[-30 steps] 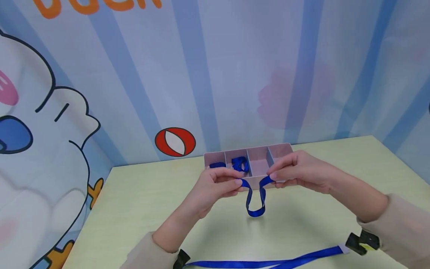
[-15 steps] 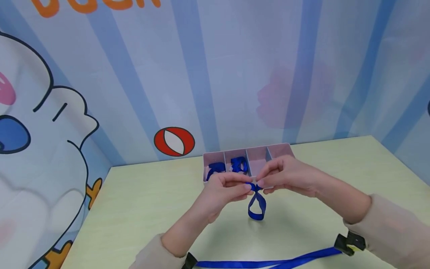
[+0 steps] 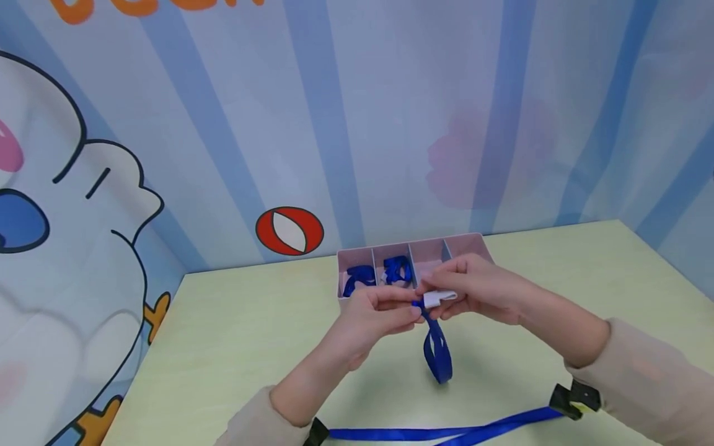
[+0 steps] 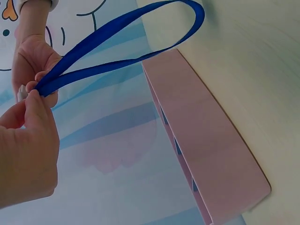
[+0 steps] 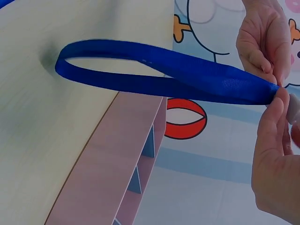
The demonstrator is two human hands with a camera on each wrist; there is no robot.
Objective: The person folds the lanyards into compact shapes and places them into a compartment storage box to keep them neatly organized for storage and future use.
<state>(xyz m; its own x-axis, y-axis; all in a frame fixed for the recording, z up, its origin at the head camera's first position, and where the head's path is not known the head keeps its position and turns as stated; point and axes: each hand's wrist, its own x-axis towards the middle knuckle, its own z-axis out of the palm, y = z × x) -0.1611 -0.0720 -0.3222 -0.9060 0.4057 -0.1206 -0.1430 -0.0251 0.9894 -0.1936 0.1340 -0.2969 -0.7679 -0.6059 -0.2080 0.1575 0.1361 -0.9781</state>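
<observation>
A blue ribbon (image 3: pixel 438 356) hangs in a narrow loop above the table, its two ends gathered between both hands. My left hand (image 3: pixel 365 322) pinches the ribbon near its ends with thumb and fingertips. Close beside it, my right hand (image 3: pixel 482 288) grips the same gathered end, where a folded white strip (image 3: pixel 439 298) shows between its fingers. In the left wrist view the ribbon loop (image 4: pixel 117 28) reaches past the end of the pink box (image 4: pixel 211 126). The right wrist view shows the ribbon ends (image 5: pixel 267 93) lying together at the fingertips.
Behind the hands, the pink divided box (image 3: pixel 350 255) stands near the printed backdrop (image 3: pixel 390 124). Bundled blue ribbons (image 3: pixel 359 279) lie in its two left compartments. More long blue ribbon (image 3: pixel 401 435) crosses the table's near side. Black devices (image 3: pixel 577 398) sit at the sleeves.
Both hands have come together, so the ribbon's open U has become a joined loop. The white strip has come into view at the right fingers, and the loop has swung slightly right.
</observation>
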